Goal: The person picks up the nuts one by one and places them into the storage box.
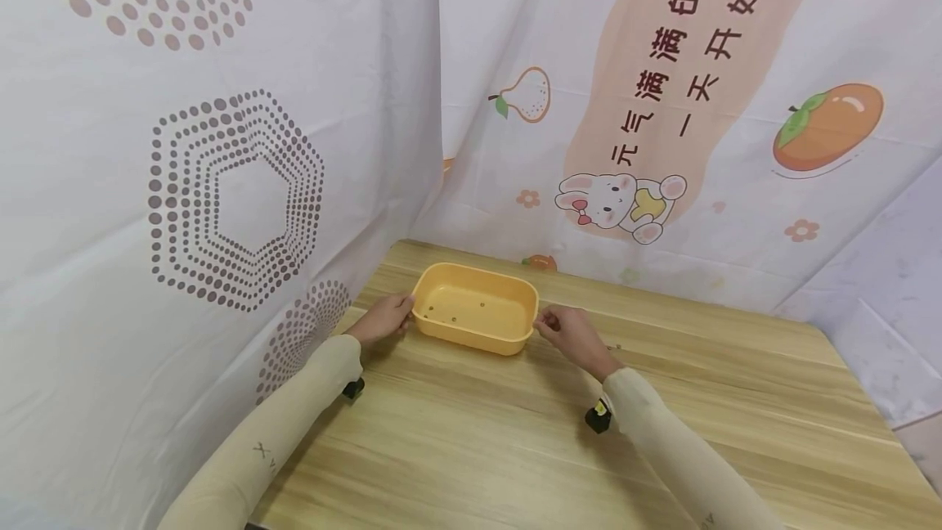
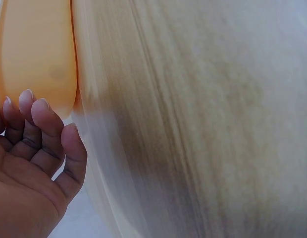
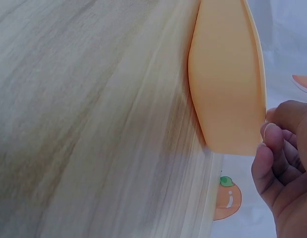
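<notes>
A yellow plastic basin (image 1: 474, 339), rectangular with rounded corners, rests on the wooden table. Several tiny dark ring-like pieces (image 1: 454, 320) lie scattered on its floor; their kind is too small to make out. At the basin's left end my left hand (image 1: 384, 318) grips the rim, its curled fingers (image 2: 47, 114) against the outer wall in the left wrist view. On the opposite end, my right hand (image 1: 576, 337) pinches the rim between thumb and fingers. The right wrist view has those fingertips (image 3: 272, 134) at the rim's edge. Neither wrist view reaches inside the basin.
A couple of tiny dark pieces (image 1: 615, 347) lie on the wooden table (image 1: 471, 432) beyond my right wrist. A white dotted curtain (image 1: 353, 105) hangs close along the left, and a printed cloth (image 1: 508, 170) hangs behind the table's back edge.
</notes>
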Demonstrator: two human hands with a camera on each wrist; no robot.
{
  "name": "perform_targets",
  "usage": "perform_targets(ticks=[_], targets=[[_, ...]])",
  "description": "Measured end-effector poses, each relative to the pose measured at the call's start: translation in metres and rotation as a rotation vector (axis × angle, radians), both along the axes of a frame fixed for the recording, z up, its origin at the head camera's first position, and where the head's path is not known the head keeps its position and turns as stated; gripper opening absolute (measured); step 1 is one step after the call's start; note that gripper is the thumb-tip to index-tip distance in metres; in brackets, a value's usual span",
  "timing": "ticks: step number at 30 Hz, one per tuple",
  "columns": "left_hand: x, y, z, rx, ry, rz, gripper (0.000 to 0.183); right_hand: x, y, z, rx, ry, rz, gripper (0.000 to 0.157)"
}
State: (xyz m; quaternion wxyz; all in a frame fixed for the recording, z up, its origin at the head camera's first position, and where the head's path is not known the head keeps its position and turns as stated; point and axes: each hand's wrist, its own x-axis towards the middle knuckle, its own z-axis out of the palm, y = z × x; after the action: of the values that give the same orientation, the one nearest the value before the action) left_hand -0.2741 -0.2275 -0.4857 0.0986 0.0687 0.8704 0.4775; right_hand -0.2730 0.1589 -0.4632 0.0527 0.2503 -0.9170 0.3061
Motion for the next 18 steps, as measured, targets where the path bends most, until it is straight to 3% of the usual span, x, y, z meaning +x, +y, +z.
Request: perform_targets(ticks=[18], targets=[[-0.0023,-0.0007,-0.0019,-0.006,0.004,-0.002,0.034,0.0004,-0.0029,0.0022,0.003,0.004,0.028,0.007]])
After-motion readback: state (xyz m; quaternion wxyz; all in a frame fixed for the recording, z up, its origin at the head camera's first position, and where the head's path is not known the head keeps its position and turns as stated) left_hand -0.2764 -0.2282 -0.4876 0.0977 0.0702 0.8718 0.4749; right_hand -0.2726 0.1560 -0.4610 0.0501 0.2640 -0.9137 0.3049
